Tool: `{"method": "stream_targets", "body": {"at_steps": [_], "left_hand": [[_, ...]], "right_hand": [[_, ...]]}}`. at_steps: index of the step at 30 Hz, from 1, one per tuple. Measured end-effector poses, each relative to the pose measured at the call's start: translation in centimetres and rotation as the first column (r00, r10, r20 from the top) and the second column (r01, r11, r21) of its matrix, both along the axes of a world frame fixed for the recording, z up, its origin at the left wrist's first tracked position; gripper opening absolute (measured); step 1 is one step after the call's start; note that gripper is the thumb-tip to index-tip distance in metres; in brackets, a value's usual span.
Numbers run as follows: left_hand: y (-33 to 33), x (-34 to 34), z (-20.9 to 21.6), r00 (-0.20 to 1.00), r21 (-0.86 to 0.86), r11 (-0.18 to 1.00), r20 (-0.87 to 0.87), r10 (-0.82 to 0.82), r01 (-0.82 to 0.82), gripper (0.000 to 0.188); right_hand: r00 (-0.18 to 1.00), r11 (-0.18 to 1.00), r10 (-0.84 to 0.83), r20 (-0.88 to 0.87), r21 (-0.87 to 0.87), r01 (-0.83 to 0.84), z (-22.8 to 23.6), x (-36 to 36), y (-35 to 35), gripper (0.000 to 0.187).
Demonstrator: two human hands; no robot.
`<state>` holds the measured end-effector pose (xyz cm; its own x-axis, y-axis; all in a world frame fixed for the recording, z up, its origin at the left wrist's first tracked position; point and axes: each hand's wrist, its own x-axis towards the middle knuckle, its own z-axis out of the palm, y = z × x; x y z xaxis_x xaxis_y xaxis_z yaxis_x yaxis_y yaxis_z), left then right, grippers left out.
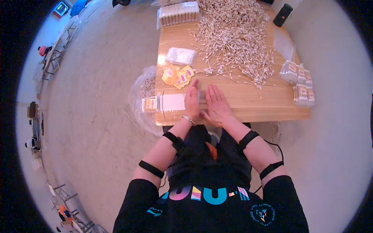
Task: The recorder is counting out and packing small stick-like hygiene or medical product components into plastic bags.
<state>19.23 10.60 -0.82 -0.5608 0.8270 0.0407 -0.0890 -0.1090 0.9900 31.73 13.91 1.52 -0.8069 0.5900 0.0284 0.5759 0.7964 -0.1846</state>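
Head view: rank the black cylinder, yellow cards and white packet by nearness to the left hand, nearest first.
1. Yellow cards, just beyond the left hand.
2. White packet, beyond the cards.
3. Black cylinder, far right corner.

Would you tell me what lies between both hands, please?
In the head view, a row of thin sticks, apparently cotton swabs, lies between the left hand and right hand.

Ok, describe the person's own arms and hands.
The left arm and right arm come out of short black sleeves, each with two black straps. A thin black cable shows beside the right arm. The left wrist has a thin silvery bracelet. Neither the left hand nor right hand wears a glove.
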Motion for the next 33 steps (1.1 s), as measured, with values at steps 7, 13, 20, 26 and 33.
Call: {"method": "stream_targets", "body": {"at_steps": [7,13,20,26,33], "left_hand": [[-1.1,-1.3,0.4,0.966,-0.078,0.995,-0.243,-0.085,0.067,0.041],[-6.4,-0.8,2.1,0.432,-0.298,0.951,-0.849,-0.306,0.087,0.040],[-6.9,-0.4,2.9,0.334,-0.391,0.915,-0.852,-0.402,0.102,0.048],[-6.7,-0.3,2.7,0.331,-0.365,0.923,-0.862,-0.384,0.120,0.048],[-6.5,-0.1,3.1,0.329,-0.407,0.907,-0.847,-0.418,0.107,0.051]], "right_hand": [[1.000,1.000,0.009,0.009,-0.028,-0.008,0.3,-0.3,0.1,0.089],[1.000,1.000,-0.008,-0.003,-0.030,0.008,-0.4,-0.1,0.0,0.091],[0.999,0.999,0.013,-0.038,-0.046,-0.015,-0.1,-0.1,-0.1,0.093],[1.000,1.000,0.013,-0.022,-0.005,-0.013,-0.7,-0.1,0.1,0.094],[1.000,1.000,0.018,-0.012,-0.006,-0.018,-0.2,-0.1,0.1,0.094]]}}
